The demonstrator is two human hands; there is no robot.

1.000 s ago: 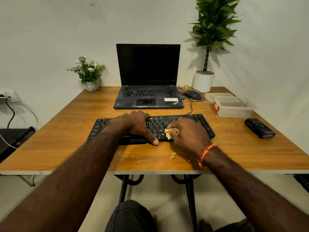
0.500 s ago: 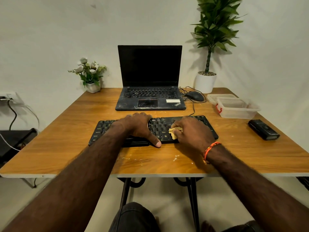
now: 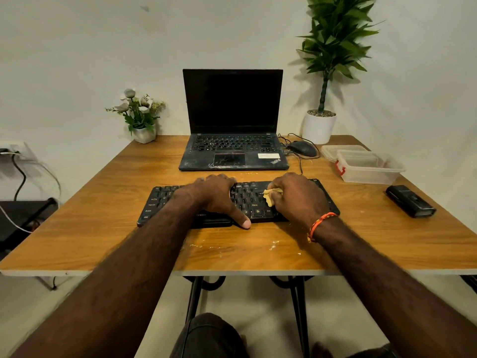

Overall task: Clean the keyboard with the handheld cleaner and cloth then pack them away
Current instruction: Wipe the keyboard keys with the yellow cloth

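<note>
The wooden table (image 3: 103,218) spreads under both hands, with a laptop (image 3: 233,120) standing open beyond them. The black keyboard (image 3: 165,202) lies directly beneath the hands, its long side facing the person. The left hand (image 3: 215,196) rests flat over the middle of the keys, fingers relaxed and spread, its thumb reaching down past the keyboard's near edge to touch the table. The right hand (image 3: 296,197) sits just right of it on the keys, fingers curled round a small yellow cloth (image 3: 271,196) bunched against the keys; an orange band (image 3: 320,224) circles its wrist. Well right of that hand lies a black handheld cleaner (image 3: 410,201), and beyond it a clear plastic box (image 3: 369,167). Pale crumbs (image 3: 273,245) dot the table just nearer than the hands.
</note>
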